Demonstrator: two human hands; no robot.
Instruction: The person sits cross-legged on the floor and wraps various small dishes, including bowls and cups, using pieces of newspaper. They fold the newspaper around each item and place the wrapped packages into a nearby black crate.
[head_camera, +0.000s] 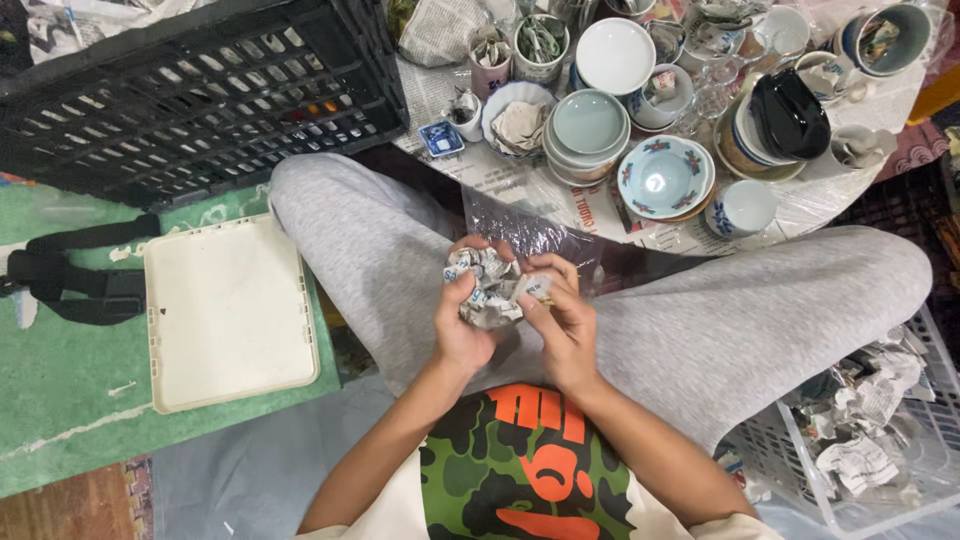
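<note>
I sit cross-legged in grey trousers. Both hands meet over my lap around a crumpled newspaper bundle (492, 288). My left hand (462, 318) cups the bundle from the left and below. At the bundle's right side my right hand (560, 318) pinches the paper with its fingertips. Whatever the newspaper wraps is hidden. A sheet of clear plastic film (520, 232) lies just beyond my hands.
Ahead, on newspaper, stand many ceramic pieces: stacked pale green bowls (588, 128), a blue-patterned bowl (664, 178), a white cup (748, 208), a black dish (790, 112). A black plastic crate (190, 90) is upper left, a cream tray (228, 312) left, a white basket of crumpled newspaper (860, 430) right.
</note>
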